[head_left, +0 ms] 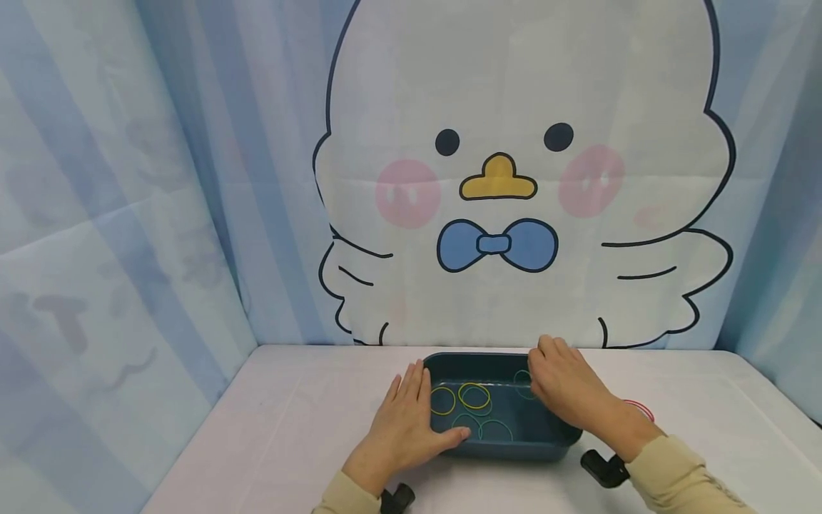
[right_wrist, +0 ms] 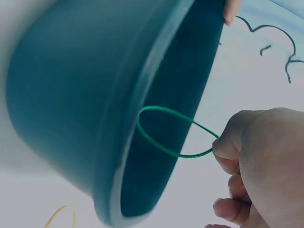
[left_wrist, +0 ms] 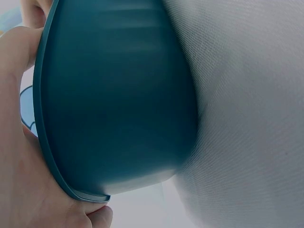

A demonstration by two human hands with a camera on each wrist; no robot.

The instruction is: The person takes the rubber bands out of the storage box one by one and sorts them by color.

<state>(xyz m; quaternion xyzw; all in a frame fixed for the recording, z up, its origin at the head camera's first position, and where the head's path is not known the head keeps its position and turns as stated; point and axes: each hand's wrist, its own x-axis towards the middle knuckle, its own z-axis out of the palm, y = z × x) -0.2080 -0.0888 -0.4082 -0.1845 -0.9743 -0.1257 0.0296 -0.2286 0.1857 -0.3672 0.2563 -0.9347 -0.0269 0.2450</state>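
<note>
A large cloth backdrop (head_left: pixel 514 171) printed with a white cartoon chick, its yellow beak and blue bow tie facing the viewer, hangs behind a pale table (head_left: pixel 282 428); no writing or brand can be read on it or anywhere else. Near the front middle of the table sits a dark teal rectangular tray (head_left: pixel 507 437), open side up, its long axis running left to right across the table and its short sides facing the two hands. The person's left hand (head_left: pixel 406 421) lies with straight fingers against the tray's left wall, the thumb along the near rim; the left wrist view shows the palm pressed to the tray's outer curve, fingers not curled round anything. The right hand (head_left: pixel 565 389) reaches over the tray's right end, and in the right wrist view its fingertips (right_wrist: pixel 223 147) pinch a green rubber band (right_wrist: pixel 164 137) that stretches as a loop over the tray's rim toward the inside. On the tray's floor lie several loose bands: yellow rubber bands (head_left: pixel 474 395) toward the left and middle, and other green bands (head_left: pixel 496 430) nearer the front. A red rubber band (head_left: pixel 641 408) lies on the table just beside the right wrist.
</note>
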